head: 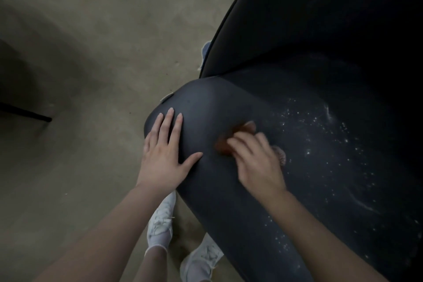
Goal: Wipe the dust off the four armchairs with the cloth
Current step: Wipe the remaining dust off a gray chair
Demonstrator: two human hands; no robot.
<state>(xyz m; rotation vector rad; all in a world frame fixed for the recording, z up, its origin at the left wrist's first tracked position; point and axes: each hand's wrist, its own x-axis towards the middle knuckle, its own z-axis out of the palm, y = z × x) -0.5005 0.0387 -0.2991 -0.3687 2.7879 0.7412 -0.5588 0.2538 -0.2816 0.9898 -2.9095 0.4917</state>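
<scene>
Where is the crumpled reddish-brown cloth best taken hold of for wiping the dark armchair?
Probably its bunched middle, from above: the crumpled reddish-brown cloth lies low on the dark armchair seat, with no stiff edge to pinch. The right hand covers it so, fingers curled; the left hand rests flat on the seat's rounded corner.

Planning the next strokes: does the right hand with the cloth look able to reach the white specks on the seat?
Probably yes: the right hand holds the cloth on the armchair beside the specks, nothing lying between.

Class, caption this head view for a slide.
Left hand rests on the dusty armchair while right hand wipes with a cloth.
</scene>
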